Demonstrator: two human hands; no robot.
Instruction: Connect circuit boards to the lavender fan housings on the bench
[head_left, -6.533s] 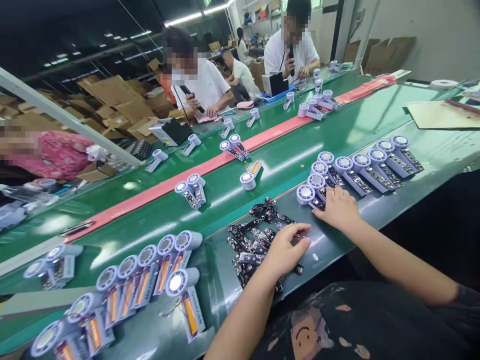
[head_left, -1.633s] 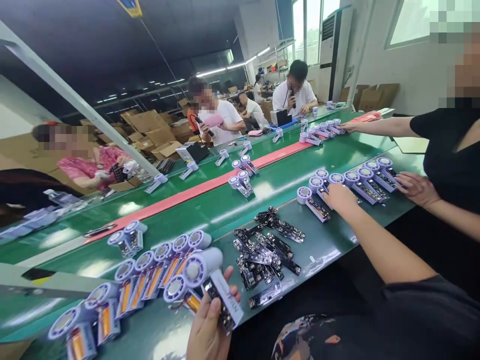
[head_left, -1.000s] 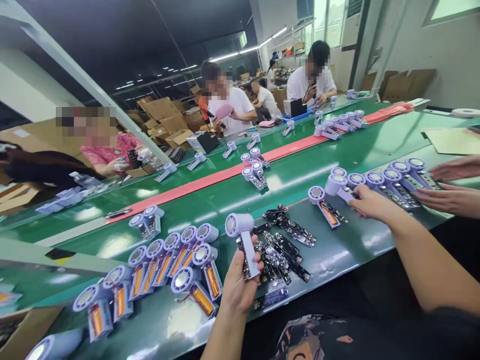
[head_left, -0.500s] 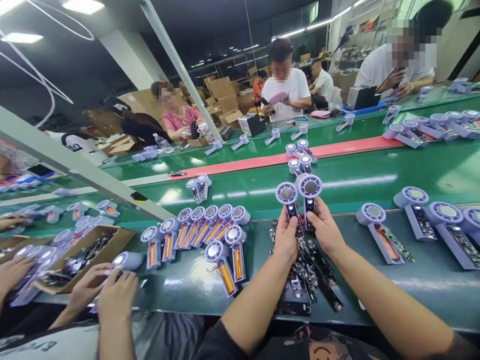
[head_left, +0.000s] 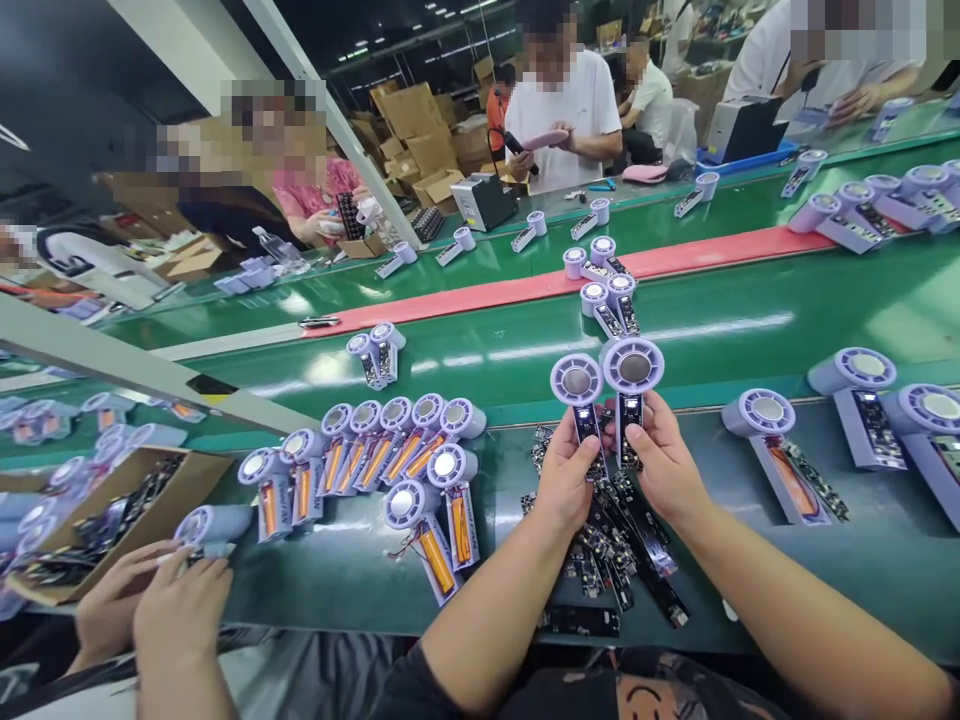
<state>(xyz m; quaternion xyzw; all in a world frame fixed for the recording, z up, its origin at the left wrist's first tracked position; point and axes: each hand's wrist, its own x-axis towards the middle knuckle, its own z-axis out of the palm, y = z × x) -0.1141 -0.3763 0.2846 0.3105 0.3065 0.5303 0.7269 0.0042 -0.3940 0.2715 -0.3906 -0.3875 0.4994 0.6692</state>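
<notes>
My left hand [head_left: 568, 468] is closed on the handle of a purple handheld fan [head_left: 576, 380], thumb on the black circuit board in it. Another handheld fan [head_left: 634, 365] of the same kind is in my right hand [head_left: 667, 465], its thumb also against the board. Both fans stand upright side by side, round heads at the top, with a small white light showing on each board. Beneath my hands lies a pile of loose circuit boards [head_left: 600, 555] on the green bench. Fans with orange batteries [head_left: 436, 560] in open handles rest to the left.
A green conveyor [head_left: 480, 370] with a red strip [head_left: 487, 300] runs behind the bench, carrying several fans. More fans [head_left: 772, 450] lie at right. On the left, a co-worker's hands [head_left: 180, 590] work beside a cardboard box [head_left: 202, 475] of parts. A slanted metal post [head_left: 142, 350] crosses there.
The view has tipped downward and shifted a little. Both my hands keep the two fans in nearly the same pose. The co-worker's hands at left have moved slightly.
</notes>
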